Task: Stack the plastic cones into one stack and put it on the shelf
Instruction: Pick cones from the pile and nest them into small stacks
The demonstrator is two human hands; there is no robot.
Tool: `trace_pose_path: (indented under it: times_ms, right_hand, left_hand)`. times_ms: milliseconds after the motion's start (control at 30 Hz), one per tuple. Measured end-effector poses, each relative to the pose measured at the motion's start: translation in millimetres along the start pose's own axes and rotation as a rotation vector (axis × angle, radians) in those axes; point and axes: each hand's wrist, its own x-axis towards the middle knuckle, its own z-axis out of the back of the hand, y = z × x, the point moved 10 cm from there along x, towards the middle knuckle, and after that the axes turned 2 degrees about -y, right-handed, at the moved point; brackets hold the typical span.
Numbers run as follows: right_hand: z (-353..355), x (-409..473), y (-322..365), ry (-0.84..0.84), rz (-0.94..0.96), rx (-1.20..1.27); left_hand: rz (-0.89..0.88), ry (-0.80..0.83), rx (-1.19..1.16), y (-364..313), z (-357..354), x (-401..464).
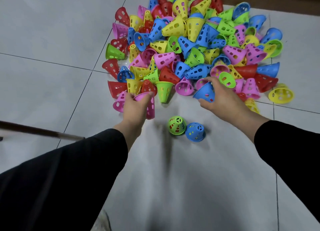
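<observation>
Both hands are closed on cones at the near edge of the heap: the left hand (pixel 134 104) grips a pink cone (pixel 150 106), the right hand (pixel 220 95) a blue cone (pixel 205 92). Gathering is barely begun (most of the pile of cones (pixel 190 45) lies loose on the tiled floor (pixel 43 40)). Next, probably, nesting one held cone into the other; no shelf is in view

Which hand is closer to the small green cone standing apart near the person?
Right. The right hand, holding a blue cone, is up and right of the green cone; the left hand is farther, up-left.
</observation>
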Motion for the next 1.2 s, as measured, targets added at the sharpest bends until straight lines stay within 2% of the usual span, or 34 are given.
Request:
trace_pose_path:
  times_ms: [67,167,233,367,467,567,800,967,1033,1100,1200]
  right_hand:
    - [9.1,-10.1,3.6,0.046,-0.025,0.002]
    - [19.1,-27.2,7.2,0.056,-0.036,0.005]
    - [15.8,-41.0,10.2,0.104,-0.012,-0.085]
    - [-2.4,-63.2,10.2,0.206,0.045,-0.249]
    - [-24.2,-75.1,3.3,0.28,0.047,-0.347]
    - [-47.6,-79.5,-2.1,0.317,0.03,-0.397]
    - [-67.7,-79.1,-19.4,0.215,-0.081,-0.334]
    - [-48.1,-77.9,-24.0,0.133,-0.023,-0.28]
    - [-27.6,-68.3,-35.3,0.015,-0.024,-0.239]
    - [2.8,-57.9,-55.3,-0.191,-0.052,-0.226]
    - [43.9,-52.4,-101.5,-0.412,-0.263,-0.222]
  left_hand:
    - [-0.124,0.086,0.249,-22.3,-12.0,-15.8]
    - [-0.421,0.204,0.735,-47.5,-37.8,-40.4]
    - [-0.55,0.267,0.955,-50.9,-53.0,-55.8]
    - [-0.655,0.397,1.265,-33.2,-76.6,-68.9]
    - [-0.656,0.482,1.434,-10.4,-90.5,-65.8]
    - [-0.665,0.535,1.439,4.1,-103.2,-63.6]
    - [-0.621,0.528,1.188,18.3,-112.3,-56.5]
    - [-0.577,0.648,1.114,23.9,-115.2,-46.6]
    - [-0.643,0.628,1.106,14.2,-114.2,-41.9]
    - [-0.77,0.515,1.125,-6.0,-116.2,-33.9]
    - [-0.856,0.377,1.116,-36.2,-134.0,-19.8]
